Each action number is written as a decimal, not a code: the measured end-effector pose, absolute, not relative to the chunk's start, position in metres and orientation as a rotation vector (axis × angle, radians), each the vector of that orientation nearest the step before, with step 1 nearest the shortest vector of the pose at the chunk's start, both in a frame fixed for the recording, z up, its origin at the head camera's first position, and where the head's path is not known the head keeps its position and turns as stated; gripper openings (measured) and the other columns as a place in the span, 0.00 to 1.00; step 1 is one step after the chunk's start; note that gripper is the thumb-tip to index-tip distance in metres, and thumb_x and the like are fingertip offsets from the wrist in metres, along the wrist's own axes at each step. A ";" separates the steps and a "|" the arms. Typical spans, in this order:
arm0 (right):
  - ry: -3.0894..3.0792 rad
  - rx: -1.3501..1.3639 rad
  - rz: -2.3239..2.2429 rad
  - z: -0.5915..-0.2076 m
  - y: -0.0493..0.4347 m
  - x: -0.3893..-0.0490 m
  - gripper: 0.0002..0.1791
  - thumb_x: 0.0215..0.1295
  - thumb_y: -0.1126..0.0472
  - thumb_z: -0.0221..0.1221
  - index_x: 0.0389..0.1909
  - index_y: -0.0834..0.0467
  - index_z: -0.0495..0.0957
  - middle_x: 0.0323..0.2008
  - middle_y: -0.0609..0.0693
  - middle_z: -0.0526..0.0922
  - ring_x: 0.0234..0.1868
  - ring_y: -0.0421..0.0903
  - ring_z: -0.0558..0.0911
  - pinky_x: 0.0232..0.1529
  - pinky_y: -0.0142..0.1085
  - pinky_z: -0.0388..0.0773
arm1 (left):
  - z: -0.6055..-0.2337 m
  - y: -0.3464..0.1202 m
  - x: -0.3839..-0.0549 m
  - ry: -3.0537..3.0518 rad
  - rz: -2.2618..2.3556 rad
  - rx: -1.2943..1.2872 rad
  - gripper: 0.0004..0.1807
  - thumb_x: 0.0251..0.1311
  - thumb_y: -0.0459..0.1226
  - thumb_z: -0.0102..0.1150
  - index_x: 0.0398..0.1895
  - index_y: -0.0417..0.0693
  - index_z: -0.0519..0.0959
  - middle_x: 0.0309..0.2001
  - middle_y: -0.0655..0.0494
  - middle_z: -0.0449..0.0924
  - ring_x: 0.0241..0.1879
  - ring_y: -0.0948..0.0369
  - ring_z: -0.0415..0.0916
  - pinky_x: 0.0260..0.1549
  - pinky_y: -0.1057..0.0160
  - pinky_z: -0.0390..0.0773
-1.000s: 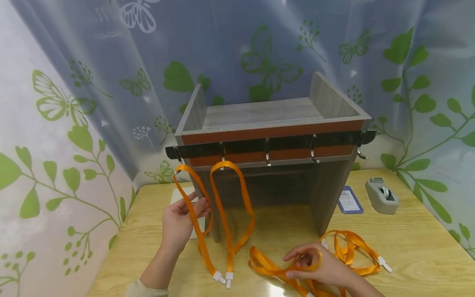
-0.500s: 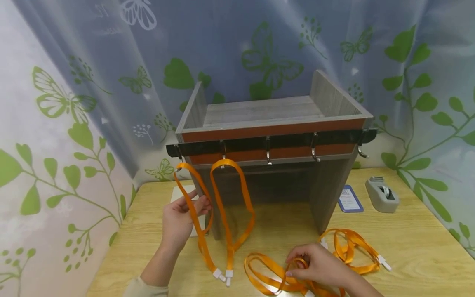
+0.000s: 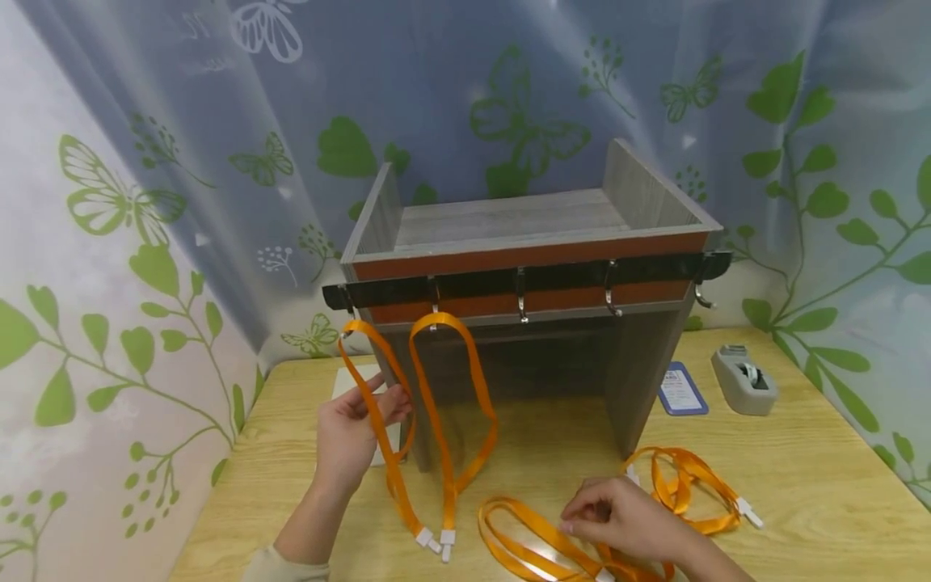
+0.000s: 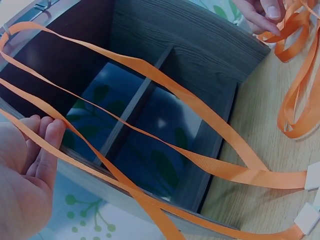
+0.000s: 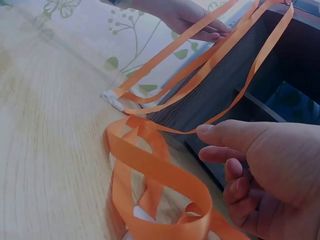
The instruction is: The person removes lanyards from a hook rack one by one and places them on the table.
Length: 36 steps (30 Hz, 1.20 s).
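Observation:
Two orange lanyards hang from the left end of the hook rack (image 3: 476,284). The outer lanyard (image 3: 388,447) runs past my left hand (image 3: 351,436), whose relaxed fingers (image 4: 49,137) lie against its strap. The second lanyard (image 3: 473,356) hangs just to the right, white clip (image 3: 447,540) at its bottom. Low over the table, my right hand (image 3: 625,517) has thumb and forefinger apart in the right wrist view, the other fingers loosely curled around nothing. Beneath and beside it lies a loose orange lanyard (image 5: 160,170) in loops, partly covered by the hand in the head view.
A grey wooden shelf unit (image 3: 655,347) carries the rack, with bare metal hooks (image 3: 521,307) at its middle and right. Another bundled lanyard (image 3: 680,493) lies at right. Behind it are a blue-framed card holder (image 3: 682,390) and a grey tape dispenser (image 3: 743,380).
My right hand has let go of the loose lanyard, whose loop dropped from its fingers and spread flatter on the table. My left hand has stayed at the outer lanyard.

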State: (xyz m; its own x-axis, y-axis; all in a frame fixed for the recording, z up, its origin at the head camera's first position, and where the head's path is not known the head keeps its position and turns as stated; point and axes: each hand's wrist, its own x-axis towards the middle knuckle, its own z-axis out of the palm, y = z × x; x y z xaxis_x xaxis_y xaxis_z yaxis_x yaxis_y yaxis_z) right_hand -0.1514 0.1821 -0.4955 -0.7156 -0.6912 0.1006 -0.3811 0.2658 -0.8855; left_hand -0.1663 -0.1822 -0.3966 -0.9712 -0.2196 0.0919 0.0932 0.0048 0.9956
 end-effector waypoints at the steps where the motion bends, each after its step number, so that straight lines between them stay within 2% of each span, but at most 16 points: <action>1: 2.225 -0.984 -1.439 -0.495 0.182 -0.152 0.09 0.68 0.56 0.63 0.39 0.55 0.88 0.27 0.41 0.81 0.25 0.27 0.71 0.21 0.26 0.76 | -0.397 -0.182 -0.166 -2.057 -2.066 0.129 0.19 0.66 0.28 0.60 0.59 0.35 0.77 0.35 0.55 0.90 0.34 0.60 0.88 0.40 0.57 0.90; 4: 2.222 -0.980 -1.474 -0.493 0.182 -0.152 0.08 0.68 0.57 0.64 0.39 0.58 0.87 0.25 0.43 0.80 0.24 0.27 0.70 0.20 0.26 0.75 | -0.397 -0.182 -0.166 -2.056 -2.060 0.126 0.19 0.66 0.28 0.60 0.59 0.34 0.77 0.36 0.54 0.90 0.35 0.60 0.88 0.41 0.55 0.89; 8: 2.239 -0.959 -1.509 -0.488 0.184 -0.152 0.09 0.67 0.59 0.65 0.39 0.61 0.87 0.25 0.44 0.79 0.23 0.27 0.69 0.18 0.26 0.73 | -0.401 -0.182 -0.165 -2.050 -2.064 0.142 0.18 0.65 0.28 0.61 0.58 0.33 0.78 0.34 0.55 0.90 0.34 0.60 0.88 0.39 0.58 0.90; 19: 2.296 -0.878 -1.538 -0.470 0.187 -0.155 0.12 0.66 0.58 0.66 0.44 0.64 0.85 0.27 0.41 0.77 0.23 0.28 0.68 0.17 0.26 0.70 | -0.406 -0.181 -0.165 -2.049 -2.041 0.143 0.19 0.64 0.28 0.62 0.57 0.31 0.78 0.32 0.57 0.90 0.32 0.62 0.88 0.37 0.60 0.90; 22: 2.351 -0.814 -1.562 -0.462 0.188 -0.158 0.12 0.65 0.58 0.66 0.44 0.62 0.85 0.27 0.42 0.77 0.22 0.29 0.68 0.17 0.27 0.70 | -0.405 -0.180 -0.165 -2.056 -2.029 0.128 0.18 0.64 0.28 0.62 0.56 0.31 0.78 0.32 0.56 0.90 0.32 0.61 0.88 0.36 0.62 0.90; 27: 2.491 -0.617 -1.618 -0.445 0.195 -0.163 0.10 0.64 0.56 0.67 0.42 0.56 0.85 0.26 0.46 0.77 0.21 0.33 0.70 0.16 0.30 0.72 | -0.405 -0.179 -0.163 -2.067 -2.021 0.127 0.17 0.64 0.28 0.63 0.55 0.32 0.79 0.35 0.48 0.89 0.32 0.60 0.88 0.38 0.58 0.90; 29: 2.536 -0.500 -1.649 -0.439 0.200 -0.164 0.10 0.65 0.54 0.67 0.42 0.56 0.85 0.28 0.47 0.81 0.22 0.35 0.73 0.18 0.31 0.74 | -0.406 -0.179 -0.163 -2.067 -2.021 0.122 0.16 0.64 0.28 0.63 0.55 0.32 0.79 0.35 0.47 0.89 0.32 0.60 0.88 0.38 0.58 0.90; 33: 2.612 -0.378 -1.729 -0.431 0.212 -0.167 0.11 0.67 0.55 0.64 0.41 0.59 0.83 0.29 0.46 0.84 0.21 0.40 0.74 0.18 0.35 0.74 | -0.408 -0.181 -0.161 -2.035 -2.030 0.089 0.15 0.64 0.28 0.63 0.52 0.30 0.80 0.34 0.52 0.89 0.32 0.60 0.87 0.37 0.59 0.90; 36: 2.658 -0.330 -1.807 -0.429 0.218 -0.170 0.10 0.68 0.56 0.64 0.37 0.61 0.81 0.22 0.43 0.79 0.17 0.41 0.71 0.14 0.36 0.70 | -0.408 -0.183 -0.160 -1.963 -2.053 0.076 0.12 0.63 0.29 0.64 0.47 0.29 0.81 0.32 0.56 0.89 0.31 0.59 0.87 0.35 0.61 0.90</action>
